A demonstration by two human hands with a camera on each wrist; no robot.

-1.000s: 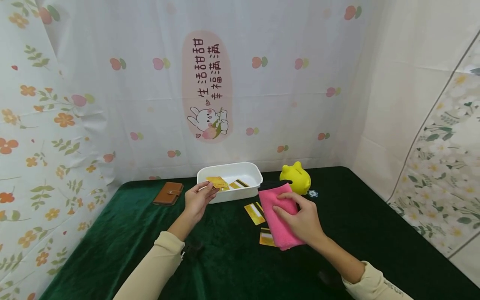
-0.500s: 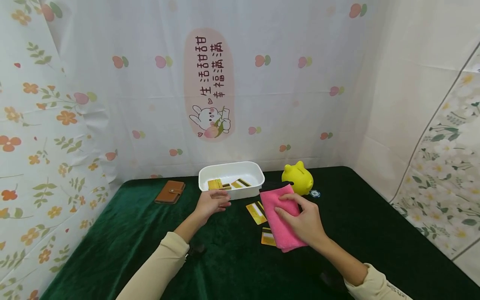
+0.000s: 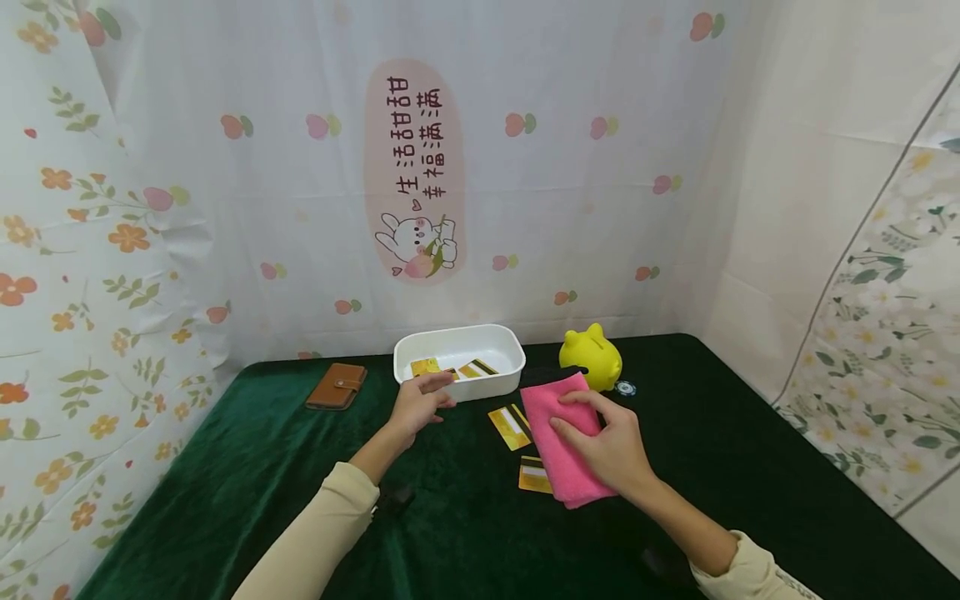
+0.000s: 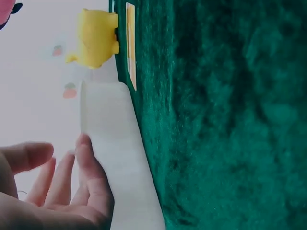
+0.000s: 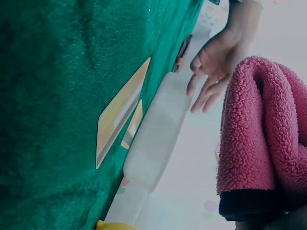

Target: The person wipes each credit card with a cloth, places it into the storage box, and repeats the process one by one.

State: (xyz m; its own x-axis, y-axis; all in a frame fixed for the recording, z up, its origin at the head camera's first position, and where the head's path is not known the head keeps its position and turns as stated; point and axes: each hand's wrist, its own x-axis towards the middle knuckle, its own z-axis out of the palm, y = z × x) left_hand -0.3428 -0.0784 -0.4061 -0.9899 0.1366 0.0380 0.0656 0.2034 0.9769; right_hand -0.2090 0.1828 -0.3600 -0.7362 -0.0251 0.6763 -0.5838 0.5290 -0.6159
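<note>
My left hand (image 3: 416, 408) hovers at the front left rim of the white plastic tub (image 3: 517, 354), its fingers relaxed and holding nothing. Inside the tub lie gold bank cards (image 3: 477, 368), partly hidden by the front wall and the hand. My right hand (image 3: 611, 442) pinches a folded pink fluffy towel (image 3: 555, 450) between thumb and fingers, above the table. A black band (image 5: 249, 205) shows at one end of the towel in the right wrist view. Two more gold cards, one upper (image 3: 510, 427) and one lower (image 3: 533, 475), lie on the green cloth, the lower partly covered by the towel.
A brown wallet (image 3: 337, 387) lies left of the tub. To the right stands a yellow piggy bank (image 3: 592, 358), with a small round chip (image 3: 626, 387) beside it. Dark green velvet (image 3: 450, 533) covers the table, and patterned curtains rise behind it.
One second ago my left hand pinched a gold card over the tub. It has let go, and the card lies inside the tub. My right hand with the towel has barely moved.
</note>
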